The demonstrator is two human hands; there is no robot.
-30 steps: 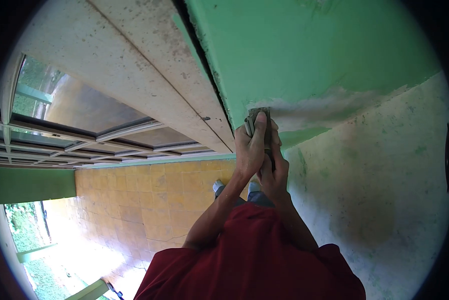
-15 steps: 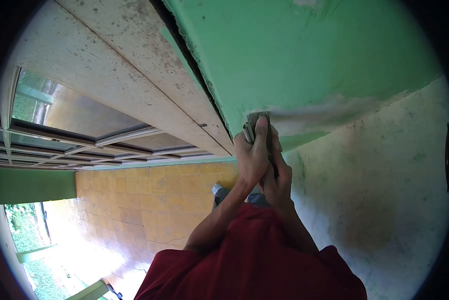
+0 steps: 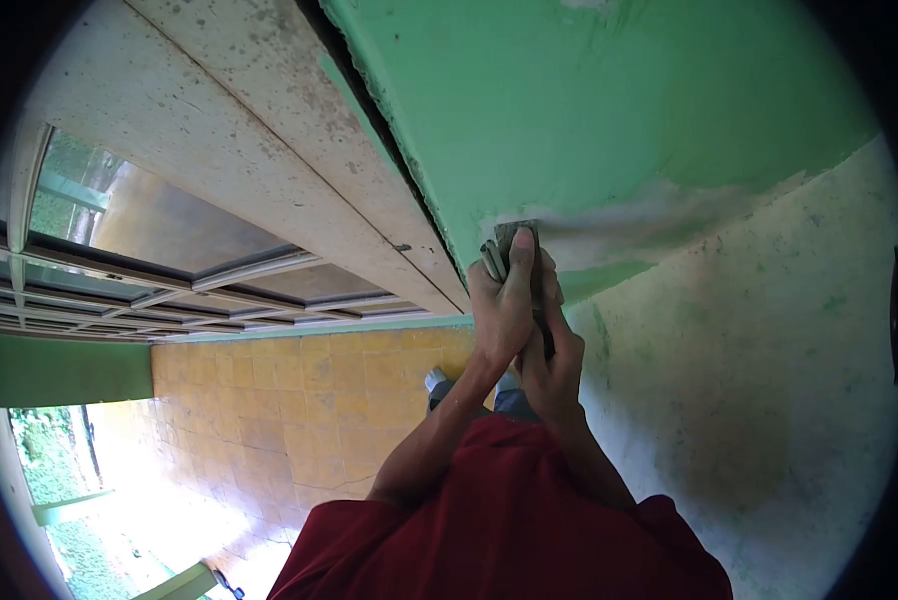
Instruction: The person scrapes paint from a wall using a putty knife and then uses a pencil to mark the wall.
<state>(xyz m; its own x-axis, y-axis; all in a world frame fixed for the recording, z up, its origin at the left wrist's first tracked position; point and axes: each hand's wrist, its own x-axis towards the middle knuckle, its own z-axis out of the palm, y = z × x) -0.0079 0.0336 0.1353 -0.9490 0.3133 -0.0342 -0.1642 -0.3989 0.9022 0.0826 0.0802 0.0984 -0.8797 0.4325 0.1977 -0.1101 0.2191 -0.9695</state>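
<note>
Both of my hands press a grey folded sanding pad (image 3: pixel 502 238) against a green wall (image 3: pixel 619 100). The pad sits at the left end of a whitish scraped strip (image 3: pixel 659 212), close to the wall's edge. My left hand (image 3: pixel 499 305) grips the pad from above, its thumb stretched along the pad. Just below it, my right hand (image 3: pixel 554 365) is closed around the pad's lower part. Most of the pad is hidden by my fingers.
A worn cream door or window frame (image 3: pixel 269 150) with glass panes (image 3: pixel 169 215) adjoins the green wall on the left. The lower wall (image 3: pixel 769 380) is pale and stained. Yellow floor tiles (image 3: pixel 299 400) and my shoes (image 3: pixel 436 377) lie beyond my red shirt (image 3: pixel 499 520).
My hands and the pad have shifted slightly left along the scraped strip, toward the wall's edge. The grip is unchanged.
</note>
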